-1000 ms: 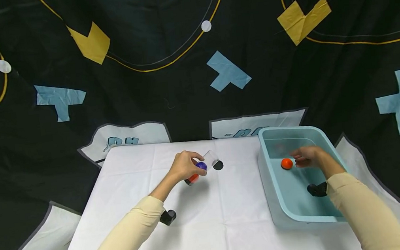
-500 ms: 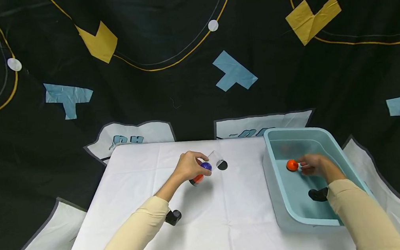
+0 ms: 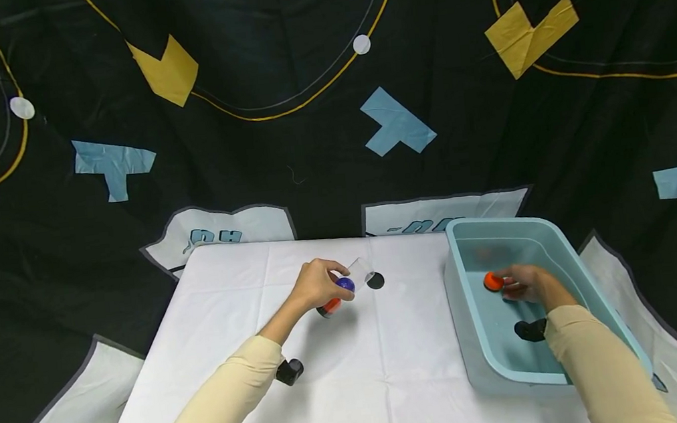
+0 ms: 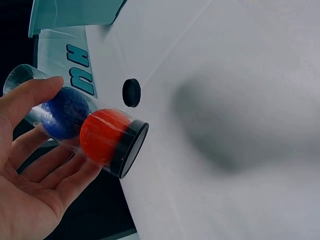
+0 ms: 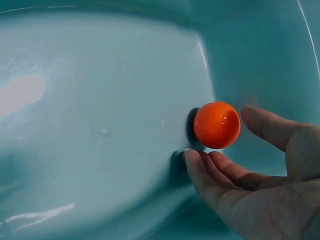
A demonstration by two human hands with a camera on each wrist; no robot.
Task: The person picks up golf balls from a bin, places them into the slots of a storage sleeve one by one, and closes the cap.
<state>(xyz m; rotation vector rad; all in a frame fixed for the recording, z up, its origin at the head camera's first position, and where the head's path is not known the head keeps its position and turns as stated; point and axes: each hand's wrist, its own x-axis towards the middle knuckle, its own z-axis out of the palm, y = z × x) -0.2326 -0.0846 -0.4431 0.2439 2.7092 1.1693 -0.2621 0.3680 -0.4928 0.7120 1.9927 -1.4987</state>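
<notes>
My left hand [image 3: 316,286] grips a clear plastic tube [image 3: 360,271] above the white table, holding it tilted. Inside, a blue ball [image 4: 65,114] sits against an orange-red ball [image 4: 104,136]. One end of the tube carries a black cap; the other end is uncapped. A loose black cap [image 3: 375,281] lies on the table close by. My right hand [image 3: 529,283] is down in the light-blue tub [image 3: 465,321], thumb and fingers spread around an orange ball [image 5: 217,125] on its floor. In the right wrist view a slim gap shows between thumb and ball; the fingertips lie just below it.
The tub's raised rim surrounds my right hand at the table's right side. White cloth covers the table [image 3: 331,400]. Behind hangs a dark cloth [image 3: 288,189] with yellow and blue tape pieces. Black wrist devices [image 3: 290,371] sit at both forearms.
My right hand has moved left to the orange ball in the tub. My left hand keeps hold of the tube, nearly still. The head view has shifted slightly.
</notes>
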